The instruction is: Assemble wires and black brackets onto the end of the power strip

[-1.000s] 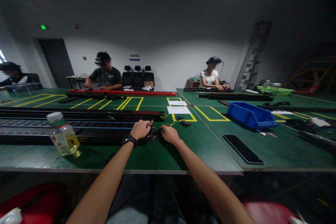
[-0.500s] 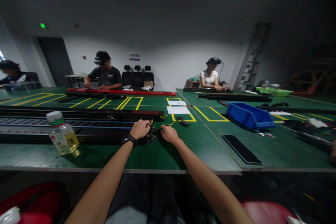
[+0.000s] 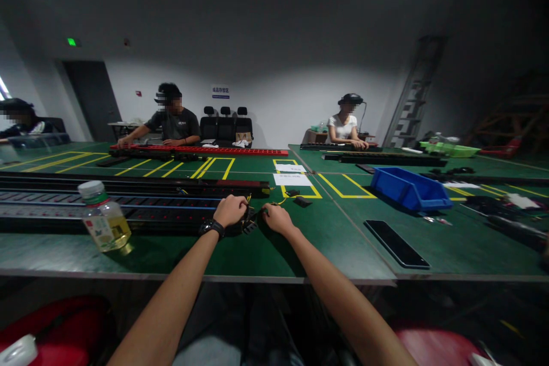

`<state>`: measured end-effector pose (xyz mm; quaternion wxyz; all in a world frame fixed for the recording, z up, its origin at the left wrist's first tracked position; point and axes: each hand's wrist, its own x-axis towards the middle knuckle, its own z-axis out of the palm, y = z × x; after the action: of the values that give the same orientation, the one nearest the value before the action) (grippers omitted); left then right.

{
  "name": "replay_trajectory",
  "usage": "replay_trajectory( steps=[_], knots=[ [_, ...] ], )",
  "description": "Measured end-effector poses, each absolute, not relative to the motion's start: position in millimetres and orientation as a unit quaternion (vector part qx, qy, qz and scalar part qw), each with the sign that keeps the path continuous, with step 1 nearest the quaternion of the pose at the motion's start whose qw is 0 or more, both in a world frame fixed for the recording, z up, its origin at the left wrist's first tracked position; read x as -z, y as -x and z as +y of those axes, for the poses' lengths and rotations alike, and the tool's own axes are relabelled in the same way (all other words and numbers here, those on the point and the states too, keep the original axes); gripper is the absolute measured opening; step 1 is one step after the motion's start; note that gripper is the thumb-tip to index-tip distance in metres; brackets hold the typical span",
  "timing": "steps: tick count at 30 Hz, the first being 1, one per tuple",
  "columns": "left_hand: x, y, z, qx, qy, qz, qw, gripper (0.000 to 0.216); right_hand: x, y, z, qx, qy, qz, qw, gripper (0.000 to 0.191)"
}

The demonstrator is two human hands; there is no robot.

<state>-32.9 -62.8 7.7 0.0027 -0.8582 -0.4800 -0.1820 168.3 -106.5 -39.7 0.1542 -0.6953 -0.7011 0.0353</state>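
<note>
My left hand (image 3: 230, 210), with a black watch on the wrist, is closed over the right end of a long black rail (image 3: 163, 213) with red dots along it. What its fingers grip there is hidden. Just to the right, my right hand (image 3: 277, 219) has its fingers curled in a pinch beside the same end. A thin wire, partly yellow (image 3: 282, 201), shows at its fingertips. Small black parts (image 3: 249, 226) hang at the rail's end between the hands. Behind lies a second black rail (image 3: 223, 184).
A bottle of yellow liquid (image 3: 105, 220) stands before the rails. To the right are a phone (image 3: 397, 243) and a blue bin (image 3: 409, 190). White paper labels (image 3: 292, 179) and small black pieces (image 3: 302, 201) lie ahead. Co-workers sit across the green table (image 3: 334, 240).
Both my hands stay in nearly the same place. Across the table, a co-worker's hand has moved left along the red rail.
</note>
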Motion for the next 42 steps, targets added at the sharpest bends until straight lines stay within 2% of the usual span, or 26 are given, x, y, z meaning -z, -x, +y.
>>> replay_trajectory(
  steps=[42],
  knots=[
    [-8.8,33.5,-63.8,0.193,0.861,-0.470,-0.018,0.032,38.4,-168.1,-108.4,-0.035,0.694,-0.702,0.155,0.032]
  ],
)
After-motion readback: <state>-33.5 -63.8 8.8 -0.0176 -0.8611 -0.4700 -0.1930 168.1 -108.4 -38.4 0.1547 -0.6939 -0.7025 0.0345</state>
